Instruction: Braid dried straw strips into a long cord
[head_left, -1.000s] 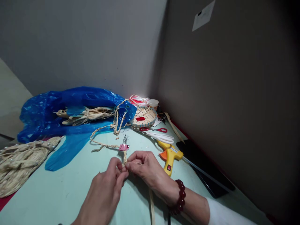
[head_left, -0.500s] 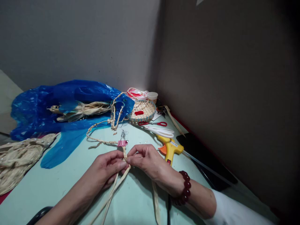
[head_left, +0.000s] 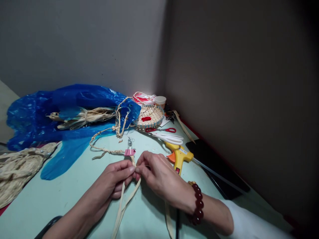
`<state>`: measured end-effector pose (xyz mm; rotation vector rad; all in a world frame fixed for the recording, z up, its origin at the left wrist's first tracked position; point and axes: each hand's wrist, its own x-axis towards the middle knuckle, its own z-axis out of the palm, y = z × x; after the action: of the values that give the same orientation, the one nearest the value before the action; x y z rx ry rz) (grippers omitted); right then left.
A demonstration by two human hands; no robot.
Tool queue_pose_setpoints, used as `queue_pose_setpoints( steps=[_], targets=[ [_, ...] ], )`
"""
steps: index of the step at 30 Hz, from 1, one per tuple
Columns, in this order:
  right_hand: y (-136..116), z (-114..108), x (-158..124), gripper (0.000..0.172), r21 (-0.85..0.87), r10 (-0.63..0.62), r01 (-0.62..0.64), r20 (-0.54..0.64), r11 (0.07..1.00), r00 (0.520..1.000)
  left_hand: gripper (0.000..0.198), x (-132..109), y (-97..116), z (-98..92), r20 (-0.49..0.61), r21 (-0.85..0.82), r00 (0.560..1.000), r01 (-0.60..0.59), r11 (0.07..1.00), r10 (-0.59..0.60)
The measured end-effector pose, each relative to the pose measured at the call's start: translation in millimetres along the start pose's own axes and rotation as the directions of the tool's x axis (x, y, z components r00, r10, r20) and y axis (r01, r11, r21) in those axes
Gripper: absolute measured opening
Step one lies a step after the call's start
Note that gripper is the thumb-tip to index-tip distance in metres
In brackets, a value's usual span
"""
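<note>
A pale plaited fibre braid (head_left: 133, 160) runs down from a pink binder clip (head_left: 130, 152) to my fingertips. My left hand (head_left: 117, 177) pinches the braid between thumb and fingers just below the clip. Right beside it, my right hand (head_left: 156, 174) is closed on the braid's end and a strand, fingertips touching the left ones. Loose flat strands (head_left: 121, 212) hang from under my hands toward the front, and another strand (head_left: 168, 217) trails below my right wrist. Beyond the clip, the finished braid (head_left: 97, 141) loops away to the left.
A yellow glue gun (head_left: 180, 156) lies right of my hands, near white-handled scissors (head_left: 171, 138) and red-handled scissors (head_left: 163, 130). Behind are a woven basket (head_left: 156, 116), a paper cup (head_left: 160, 100) and a blue plastic bag (head_left: 64, 99) with a fibre bundle (head_left: 92, 116). A black flat object (head_left: 214, 162) lies right.
My fingertips have drawn closer together on the braid, and my right hand has turned slightly. The hanging strands have swung right. The whole view has shifted a little.
</note>
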<state>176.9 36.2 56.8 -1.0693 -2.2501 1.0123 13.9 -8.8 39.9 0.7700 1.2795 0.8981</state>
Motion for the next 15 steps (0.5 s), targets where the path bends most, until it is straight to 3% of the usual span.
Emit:
queue_pose_setpoints(
  steps=[3, 7, 11, 15],
  targets=[
    [4.9, -2.4, 2.9, 0.005, 0.008, -0.026, 0.026, 0.006, 1.000, 1.000, 0.023, 0.4, 1.5, 3.0, -0.011, -0.077, 1.000, -0.002, 0.997, 0.001],
    [13.4, -8.6, 11.2, 0.004, 0.097, -0.110, 0.098, 0.122, 0.990, 0.986, 0.027, 2.4, 1.8, 5.2, -0.045, -0.054, 0.999, -0.013, 0.998, 0.010],
    [16.9, -12.8, 19.5, 0.014, 0.185, -0.156, 0.115, 0.227, 0.976, 0.961, 0.030, 4.2, 0.5, 6.0, -0.094, -0.033, 0.995, -0.035, 0.999, 0.032],
    [15.2, -12.7, 23.3, 0.026, 0.241, -0.118, 0.042, 0.311, 0.970, 0.943, 0.028, 4.8, 1.5, 5.0, -0.083, -0.043, 0.996, -0.032, 0.999, 0.028]
  ],
)
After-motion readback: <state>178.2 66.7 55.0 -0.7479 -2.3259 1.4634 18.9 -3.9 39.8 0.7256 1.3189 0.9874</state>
